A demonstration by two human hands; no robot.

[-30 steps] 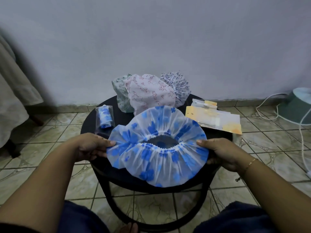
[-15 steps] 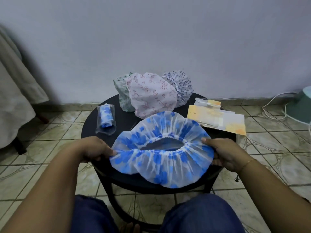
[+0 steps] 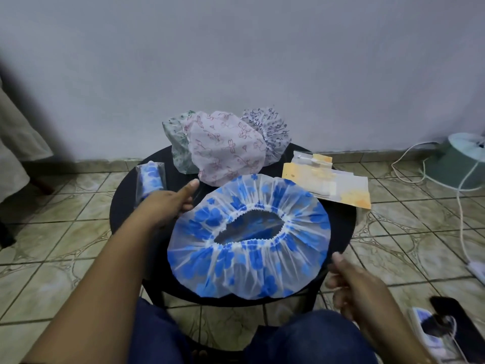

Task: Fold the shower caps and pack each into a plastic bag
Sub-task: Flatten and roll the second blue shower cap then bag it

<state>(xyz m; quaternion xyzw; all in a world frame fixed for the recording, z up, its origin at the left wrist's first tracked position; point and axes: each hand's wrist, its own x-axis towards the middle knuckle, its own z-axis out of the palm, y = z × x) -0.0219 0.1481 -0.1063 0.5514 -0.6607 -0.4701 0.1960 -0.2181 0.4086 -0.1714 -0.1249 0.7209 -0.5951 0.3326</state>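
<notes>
The person's left hand is stretched forward with the forearm running up from the lower left corner. Its thumb points up and away, and the fingers curl loosely inward beneath it; whether they pinch anything cannot be told. The right hand sits lower and nearer the body, at the right, its bare forearm leading off toward the bottom right corner. Its thumb reaches up and forward while the other fingers fold loosely under the palm, blurred. Both wrists are straight. Both knees, in dark blue trousers, show at the bottom between the arms.
</notes>
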